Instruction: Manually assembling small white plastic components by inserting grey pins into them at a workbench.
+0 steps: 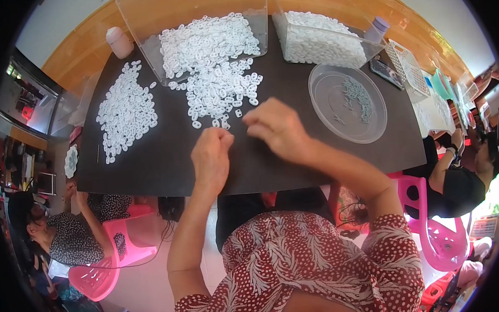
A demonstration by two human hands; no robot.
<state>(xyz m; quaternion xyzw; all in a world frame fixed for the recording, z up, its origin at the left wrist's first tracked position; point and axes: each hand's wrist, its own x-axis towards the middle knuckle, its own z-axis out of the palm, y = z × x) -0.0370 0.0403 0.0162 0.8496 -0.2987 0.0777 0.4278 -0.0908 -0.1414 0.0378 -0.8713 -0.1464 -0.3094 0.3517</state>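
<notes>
My left hand (211, 160) is over the dark table just in front of the middle pile of small white oval plastic pieces with holes (220, 94). Its thumb and fingers are pressed together; anything between them is too small or hidden to make out. Close by on the right, my right hand (280, 130) is slightly blurred, its fingers curled into a pinch toward the left hand. What it holds cannot be seen. The middle pile spills from a clear tub (261, 32) lying with its mouth toward me. A few loose white pieces lie just beyond my fingertips.
At left spreads another white pile (128, 113). To the right, a round clear dish (320, 112) holds small grey-green pins (357, 97). Behind stand a clear box (289, 44) of white pieces, a pink bottle (119, 42), a purple bottle (377, 29) and a phone (387, 73). People sit on both sides.
</notes>
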